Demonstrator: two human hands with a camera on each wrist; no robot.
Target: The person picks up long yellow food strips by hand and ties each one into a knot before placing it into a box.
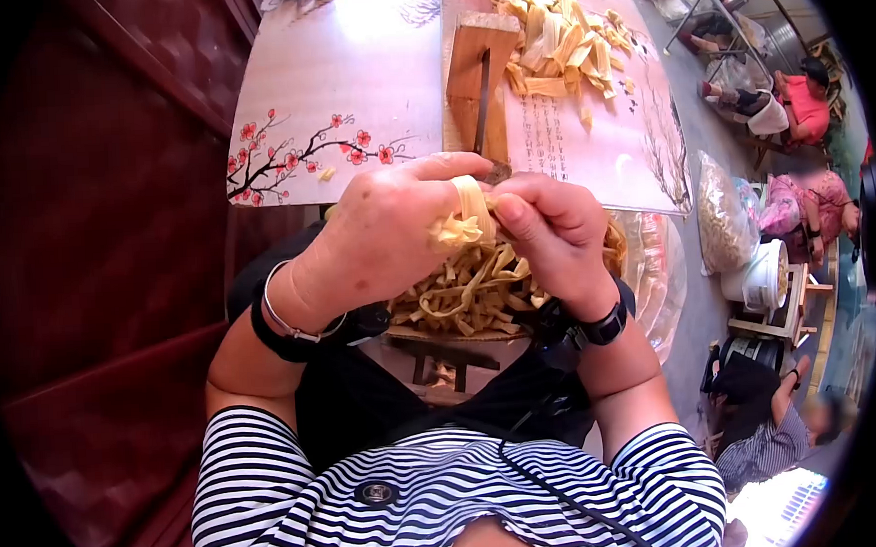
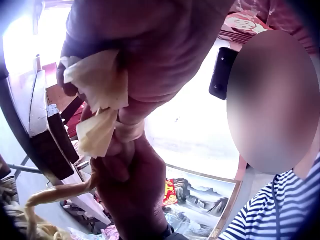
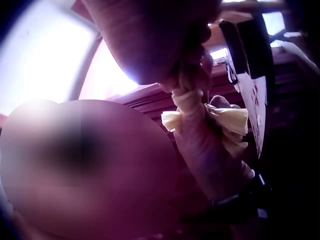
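My left hand (image 1: 373, 232) holds a pale yellow strip (image 1: 471, 206), flat and flexible, that loops round a finger. Its ruffled ends stick out beside the palm in the left wrist view. Thumb and fingertips of my right hand (image 1: 558, 229) pinch the strip close to that loop. From the right wrist, the strip's wrapped band (image 3: 187, 101) shows between both hands, its ends (image 3: 229, 120) fanned out. A thin length of strip (image 2: 60, 192) trails below the hands in the left wrist view. Under them, a round tray at lap height carries many narrow yellow strips (image 1: 459, 297).
Ahead stands a table (image 1: 342, 82) with a printed blossom pattern. On it are an upright wooden block (image 1: 482, 52) with a metal rod and a heap of wider yellow pieces (image 1: 569, 38). At right are a full plastic bag (image 1: 724, 217), a white bucket (image 1: 759, 277) and several seated people.
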